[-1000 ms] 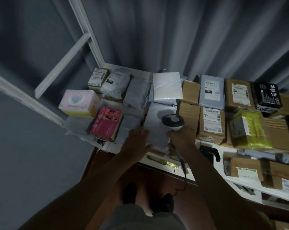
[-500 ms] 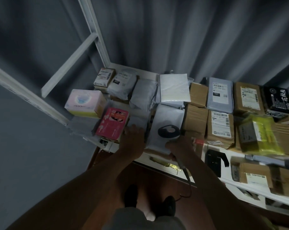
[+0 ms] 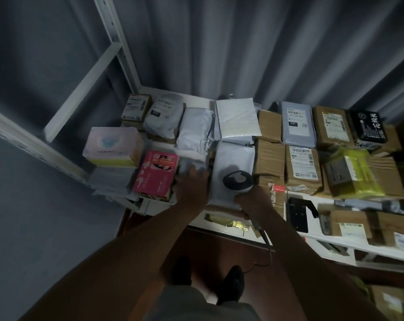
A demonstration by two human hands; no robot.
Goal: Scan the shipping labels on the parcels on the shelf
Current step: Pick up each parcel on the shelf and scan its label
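Several parcels cover the white shelf (image 3: 196, 98): grey poly bags, brown cartons with white labels, a pink box (image 3: 155, 174). My right hand (image 3: 252, 202) grips a corded barcode scanner (image 3: 237, 181), whose white and black head hangs over a white poly bag (image 3: 233, 158) at the shelf's front. My left hand (image 3: 192, 187) rests on a small grey bag (image 3: 192, 162) between the pink box and the white bag; its fingers lie mostly straight. No label shows on the white bag's top side.
A white tissue box (image 3: 113, 144) sits at the left end by the shelf's metal upright (image 3: 117, 42). A yellow-wrapped parcel (image 3: 354, 174) and a black box (image 3: 367, 128) lie to the right. A lower shelf (image 3: 335, 246) holds more cartons. Grey curtain hangs behind.
My left hand has moved left, off the white bag and onto the small grey bag by the pink box. The scanner has dropped lower over the white bag.
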